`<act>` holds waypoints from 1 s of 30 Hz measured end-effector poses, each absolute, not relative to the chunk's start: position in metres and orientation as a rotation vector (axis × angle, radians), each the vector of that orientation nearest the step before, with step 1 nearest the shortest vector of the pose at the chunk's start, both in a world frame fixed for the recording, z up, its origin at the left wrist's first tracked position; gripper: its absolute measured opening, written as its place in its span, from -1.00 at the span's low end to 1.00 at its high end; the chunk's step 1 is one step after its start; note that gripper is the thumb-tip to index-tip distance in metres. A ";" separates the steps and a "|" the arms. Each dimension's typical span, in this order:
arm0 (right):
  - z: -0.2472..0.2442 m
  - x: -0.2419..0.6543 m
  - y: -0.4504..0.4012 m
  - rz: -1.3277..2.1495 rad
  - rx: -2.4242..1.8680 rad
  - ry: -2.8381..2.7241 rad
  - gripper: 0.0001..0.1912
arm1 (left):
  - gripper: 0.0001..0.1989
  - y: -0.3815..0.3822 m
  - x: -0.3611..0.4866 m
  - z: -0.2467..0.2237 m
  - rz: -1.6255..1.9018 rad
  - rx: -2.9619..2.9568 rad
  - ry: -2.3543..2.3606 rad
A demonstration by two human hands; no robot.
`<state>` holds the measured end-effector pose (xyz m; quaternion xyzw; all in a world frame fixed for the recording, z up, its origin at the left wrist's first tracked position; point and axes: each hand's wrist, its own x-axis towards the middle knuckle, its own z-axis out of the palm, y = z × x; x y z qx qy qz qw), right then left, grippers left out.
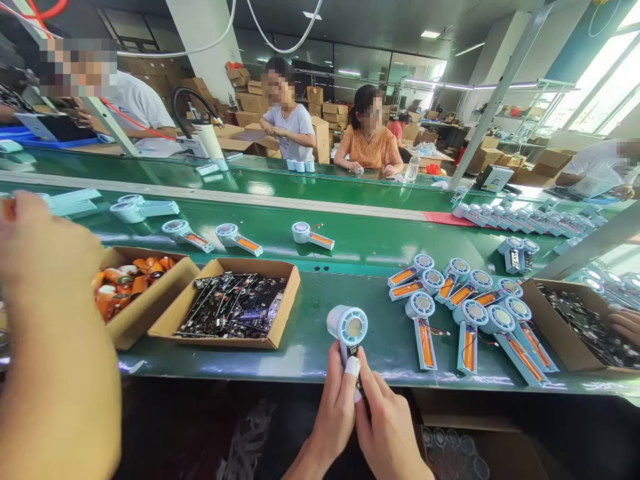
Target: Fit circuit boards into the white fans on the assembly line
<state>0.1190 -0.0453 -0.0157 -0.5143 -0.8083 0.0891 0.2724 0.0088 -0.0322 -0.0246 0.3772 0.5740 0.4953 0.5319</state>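
The blue fan [349,325] was low in the middle of the frame, round head up, its long handle pointing down between two equally near hands. The left hand [336,395] was curled closed around it. The right hand [383,408] pinched its other side, by the black board [353,351].

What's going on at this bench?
The left hand and right hand hold a light-blue fan-like unit near the bench's front edge, a dark circuit board showing at its handle. Similar units, orange parts visible in their handles, lie grouped to the right. A cardboard box of boards sits to the left. A co-worker's hand is at another box, far right.
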 end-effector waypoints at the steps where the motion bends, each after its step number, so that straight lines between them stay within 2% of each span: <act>1: -0.015 0.120 -0.045 0.234 -1.421 -2.229 -0.22 | -0.42 -0.031 0.008 -0.025 1.177 0.881 1.372; 4: -0.016 0.120 -0.045 0.189 -1.507 -2.352 -0.11 | -0.42 -0.028 0.005 -0.024 1.176 0.858 1.354; 8: -0.019 0.113 -0.039 0.050 -1.411 -2.302 -0.03 | -0.45 -0.021 0.001 -0.020 1.078 0.842 1.248; 16: -0.039 0.133 0.003 -0.197 -1.352 -2.213 -0.25 | -0.62 0.005 -0.052 0.023 0.870 1.493 1.466; 18: -0.047 0.137 0.014 -0.294 -1.306 -2.204 -0.28 | -0.63 0.020 -0.081 0.037 0.860 1.658 1.869; 20: -0.054 0.139 0.019 -0.338 -1.285 -2.183 -0.31 | -0.62 0.039 -0.110 0.046 0.595 1.785 2.320; 21: -0.057 0.139 0.021 -0.336 -1.287 -2.172 -0.33 | -0.65 0.049 -0.123 0.048 0.522 1.771 2.380; 25: -0.068 0.139 0.022 -0.248 -1.294 -2.151 -0.37 | -0.94 0.081 -0.152 0.042 0.351 1.791 2.294; 30: -0.066 0.144 0.016 -0.076 -1.281 -2.100 -0.43 | -0.93 0.088 -0.155 0.041 0.438 1.815 2.233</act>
